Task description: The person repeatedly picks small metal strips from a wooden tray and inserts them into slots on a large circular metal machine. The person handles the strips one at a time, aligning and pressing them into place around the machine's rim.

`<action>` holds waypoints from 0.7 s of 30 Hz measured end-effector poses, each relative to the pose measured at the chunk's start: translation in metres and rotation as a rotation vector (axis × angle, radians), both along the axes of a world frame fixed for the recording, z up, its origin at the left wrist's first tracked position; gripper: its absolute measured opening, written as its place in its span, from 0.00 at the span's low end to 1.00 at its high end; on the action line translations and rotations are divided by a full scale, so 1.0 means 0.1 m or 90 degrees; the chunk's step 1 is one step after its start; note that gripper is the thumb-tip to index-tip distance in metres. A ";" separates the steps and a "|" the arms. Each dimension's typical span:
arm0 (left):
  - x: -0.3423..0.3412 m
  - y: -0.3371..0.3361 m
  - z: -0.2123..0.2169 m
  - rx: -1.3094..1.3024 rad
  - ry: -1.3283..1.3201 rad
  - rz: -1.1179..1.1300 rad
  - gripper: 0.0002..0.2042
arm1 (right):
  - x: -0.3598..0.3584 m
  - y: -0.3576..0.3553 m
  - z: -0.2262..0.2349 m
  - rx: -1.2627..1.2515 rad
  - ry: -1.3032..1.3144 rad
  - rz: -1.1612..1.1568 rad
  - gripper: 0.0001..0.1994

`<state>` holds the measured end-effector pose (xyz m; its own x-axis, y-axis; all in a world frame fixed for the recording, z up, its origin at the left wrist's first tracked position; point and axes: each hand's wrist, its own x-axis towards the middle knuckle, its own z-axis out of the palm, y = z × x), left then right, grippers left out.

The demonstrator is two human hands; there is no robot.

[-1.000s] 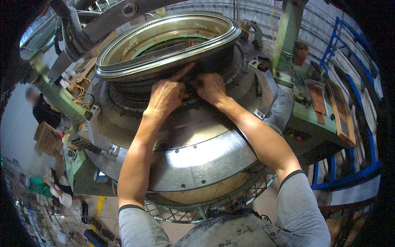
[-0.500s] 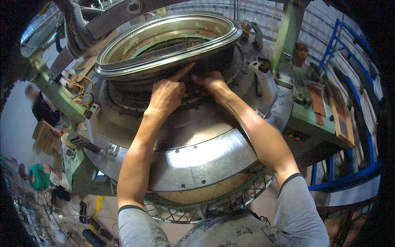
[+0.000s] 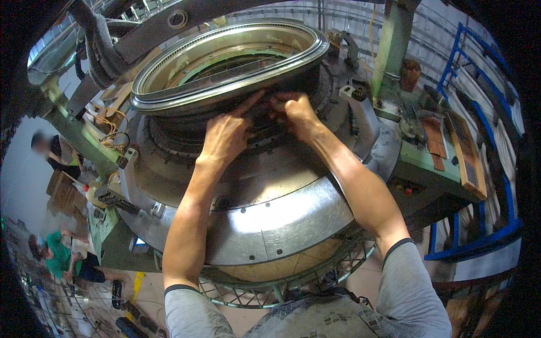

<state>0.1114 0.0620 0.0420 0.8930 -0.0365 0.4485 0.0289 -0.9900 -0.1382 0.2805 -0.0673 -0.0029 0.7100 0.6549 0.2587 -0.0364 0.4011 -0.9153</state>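
A large, polished metal ring [image 3: 231,97] with a toothed inner edge lies tilted on a round machine. Under its near rim is a dark, shadowed side wall [image 3: 189,119]. My left hand [image 3: 224,135] is at this wall, its index finger stretched up toward the rim and its other fingers bent. To its right, my right hand [image 3: 300,117] has its fingers curled close to the wall, with a fingertip pointing left. Shadow hides whatever may be between those fingers. The fingertips of both hands are a short distance apart, just below the rim.
A wide metal skirt [image 3: 270,219] curves between me and the ring. Green posts [image 3: 389,56] flank the machine, and a bench [image 3: 425,163] at right bears an orange-brown strip [image 3: 435,141]. Behind it stands a blue rack [image 3: 479,242]. Two people are at the left.
My right hand has risen slightly and its fingers have curled more. The left hand stays nearly in place. At the left, the person in green has shifted.
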 end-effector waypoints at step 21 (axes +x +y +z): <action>-0.46 0.57 -0.42 0.096 -0.034 0.026 0.41 | -1.30 -2.19 0.07 -0.277 -0.532 -0.190 0.09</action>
<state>0.0653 0.1194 0.0000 0.8704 -0.0706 0.4873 0.0805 -0.9560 -0.2823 0.1504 -0.2867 0.0041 0.5601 0.6359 0.5309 0.7364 -0.0887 -0.6707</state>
